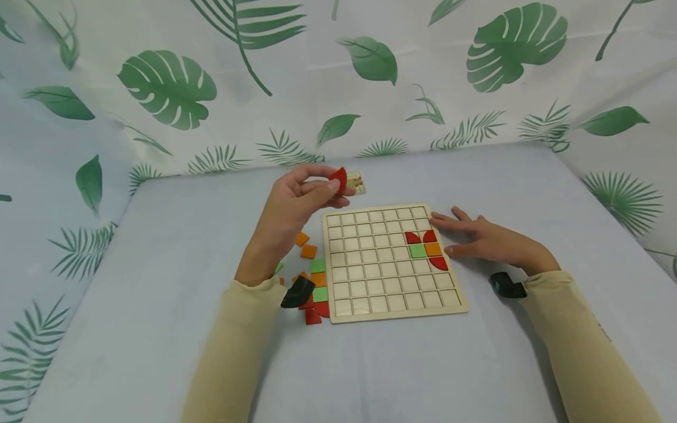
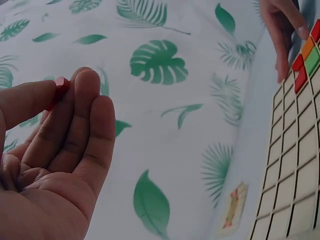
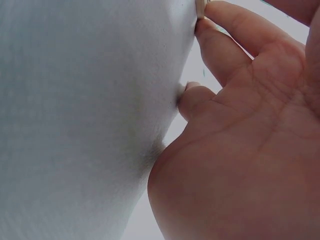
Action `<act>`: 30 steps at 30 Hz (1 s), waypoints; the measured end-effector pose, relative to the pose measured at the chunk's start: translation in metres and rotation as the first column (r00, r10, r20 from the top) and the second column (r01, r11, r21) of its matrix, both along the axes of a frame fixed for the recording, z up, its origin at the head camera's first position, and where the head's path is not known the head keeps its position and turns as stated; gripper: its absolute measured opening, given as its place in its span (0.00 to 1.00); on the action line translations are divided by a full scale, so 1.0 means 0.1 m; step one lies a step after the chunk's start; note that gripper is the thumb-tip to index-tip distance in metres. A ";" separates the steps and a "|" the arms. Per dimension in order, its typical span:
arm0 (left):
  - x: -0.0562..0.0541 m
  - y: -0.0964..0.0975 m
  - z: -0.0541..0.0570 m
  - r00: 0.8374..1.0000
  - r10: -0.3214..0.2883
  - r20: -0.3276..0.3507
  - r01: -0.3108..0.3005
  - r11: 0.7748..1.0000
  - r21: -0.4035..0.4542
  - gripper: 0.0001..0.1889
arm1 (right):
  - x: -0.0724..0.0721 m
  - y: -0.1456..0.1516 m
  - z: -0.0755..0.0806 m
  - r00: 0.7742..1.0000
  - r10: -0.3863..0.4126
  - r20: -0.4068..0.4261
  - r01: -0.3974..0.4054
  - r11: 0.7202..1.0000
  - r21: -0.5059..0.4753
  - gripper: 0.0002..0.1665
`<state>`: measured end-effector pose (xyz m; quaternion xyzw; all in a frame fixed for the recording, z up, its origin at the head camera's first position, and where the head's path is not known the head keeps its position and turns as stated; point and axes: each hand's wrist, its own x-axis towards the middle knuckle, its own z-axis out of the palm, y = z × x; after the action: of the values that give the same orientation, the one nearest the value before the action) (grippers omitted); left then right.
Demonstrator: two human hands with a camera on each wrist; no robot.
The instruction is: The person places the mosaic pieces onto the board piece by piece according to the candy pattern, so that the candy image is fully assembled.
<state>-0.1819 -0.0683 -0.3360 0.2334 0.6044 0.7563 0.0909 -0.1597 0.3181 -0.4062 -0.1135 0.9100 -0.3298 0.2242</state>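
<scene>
Between its thumb and fingers, the left hand [image 1: 293,205] pinches a red curved-edged tile [image 1: 341,177], raised above the far left corner of a wooden grid board [image 1: 367,273]. The left wrist view shows this red tile [image 2: 59,94] partly hidden by the thumb. Beside the board's right edge lies the right hand [image 1: 492,239], fingers spread and fingertips touching or very near the rim. On the board's right side sit three red curved tiles [image 1: 438,263], a green square [image 1: 418,251] and an orange square [image 1: 432,249]. The right wrist view shows the right palm [image 3: 240,155] and a bit of board edge.
A small card [image 1: 358,183] with a printed grid pattern lies behind the board, partly covered by the left hand. Loose orange [image 1: 309,252], green [image 1: 320,294] and red tiles [image 1: 312,317] are scattered along the board's left edge, some behind the left wrist. A leaf-printed cloth [image 1: 301,106] hangs behind.
</scene>
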 end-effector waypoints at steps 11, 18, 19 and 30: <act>-0.02 0.48 -0.09 0.992 -0.095 0.078 0.096 0.995 -0.012 0.08 | -0.02 -0.03 -0.01 1.000 0.005 0.007 -0.005 1.000 0.000 0.47; 0.00 0.71 -0.20 0.984 -0.137 0.117 0.148 0.985 -0.090 0.10 | -0.02 -0.03 0.02 1.000 0.004 0.012 -0.004 1.000 0.020 0.47; 0.01 0.74 -0.22 0.982 -0.142 0.126 0.156 0.982 -0.108 0.09 | -0.01 -0.03 0.02 1.000 0.002 0.012 -0.002 1.000 0.020 0.47; 0.10 1.04 -0.46 0.971 -0.101 0.218 0.178 0.910 -0.375 0.06 | 0.00 0.00 0.01 1.000 0.011 0.006 -0.011 1.000 -0.003 0.47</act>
<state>-0.1721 0.0360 -0.3819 0.1785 0.7133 0.6307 0.2481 -0.1593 0.3177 -0.4048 -0.1178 0.9082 -0.3304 0.2285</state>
